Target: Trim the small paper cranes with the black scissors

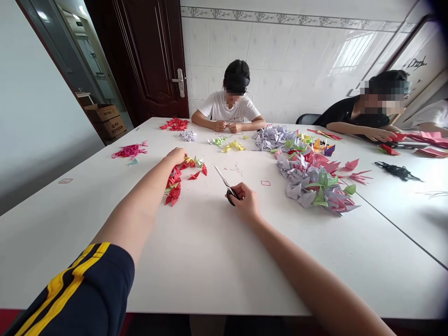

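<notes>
My right hand (247,199) is closed round the black handles of a pair of scissors (221,176), whose blades point forward and left over the white table. My left arm stretches forward, and my left hand (177,156) is at the far end of a small group of folded paper cranes. Most of these are red paper cranes (172,195), with yellow and white ones beside my fingers. The fingers of my left hand are mostly hidden, so I cannot make out any grip. Tiny paper scraps (235,168) lie just past the scissor tips.
A big heap of grey, green and pink paper cranes (308,179) covers the table's right part. Magenta cranes (129,150) and red cranes (175,124) lie to the left. A person (229,109) sits opposite; another (364,112) works at right near black cord (397,171).
</notes>
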Motion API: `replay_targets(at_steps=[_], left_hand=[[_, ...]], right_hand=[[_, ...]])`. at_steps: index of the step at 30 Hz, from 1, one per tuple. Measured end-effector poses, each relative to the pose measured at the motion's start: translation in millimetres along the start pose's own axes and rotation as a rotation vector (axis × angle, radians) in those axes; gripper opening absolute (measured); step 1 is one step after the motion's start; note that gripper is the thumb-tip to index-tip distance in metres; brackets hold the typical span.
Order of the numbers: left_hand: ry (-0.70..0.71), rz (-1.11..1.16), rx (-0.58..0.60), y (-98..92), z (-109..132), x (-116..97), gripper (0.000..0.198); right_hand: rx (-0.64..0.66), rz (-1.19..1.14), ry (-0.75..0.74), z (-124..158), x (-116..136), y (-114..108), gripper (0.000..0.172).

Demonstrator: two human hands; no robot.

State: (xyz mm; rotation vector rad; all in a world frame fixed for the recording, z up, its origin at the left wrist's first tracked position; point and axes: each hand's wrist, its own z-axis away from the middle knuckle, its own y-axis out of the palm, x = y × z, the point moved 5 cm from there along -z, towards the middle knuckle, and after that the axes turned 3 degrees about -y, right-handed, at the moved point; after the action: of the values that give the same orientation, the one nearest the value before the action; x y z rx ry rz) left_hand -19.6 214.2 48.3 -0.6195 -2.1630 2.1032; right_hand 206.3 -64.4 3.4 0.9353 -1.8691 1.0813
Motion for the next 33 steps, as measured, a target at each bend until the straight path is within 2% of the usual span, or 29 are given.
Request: replay_targets(at_steps=[7, 11, 14, 20, 26, 29, 33], left_hand=[[0.044, -0.061, 0.056, -2.1, 6, -7, 0.030], [0.098, -0.065, 0.141, -1.0, 6, -19, 0.047], [0.143, -0.034, 0.158, 3.1, 8, -30, 0.049], [0.140, 0.040, 0.095, 16.2, 7, -39, 0.033], [0.124, 0.083, 0.016, 18.7, 6, -28, 0.027], [0.097, 0.087, -0.041, 11.3, 9, -20, 0.029], [0.095, 0.095, -0.166, -10.9, 19, -19, 0.030]], right_hand=[[-0.014, 0.004, -0.009, 0, -1, 0, 0.015], [-0.013, 0.009, -0.019, 0, -1, 0, 0.015], [0.009, 0.008, -0.015, 0, 0, 1, 0.015], [0.033, 0.009, -0.015, 0, 0, 2, 0.014], [0.040, -0.002, -0.021, 0, -3, 3, 0.015], [0.048, -0.023, -0.029, 1, -4, 3, 0.014], [0.022, -0.034, -0.033, 1, -5, 3, 0.016]])
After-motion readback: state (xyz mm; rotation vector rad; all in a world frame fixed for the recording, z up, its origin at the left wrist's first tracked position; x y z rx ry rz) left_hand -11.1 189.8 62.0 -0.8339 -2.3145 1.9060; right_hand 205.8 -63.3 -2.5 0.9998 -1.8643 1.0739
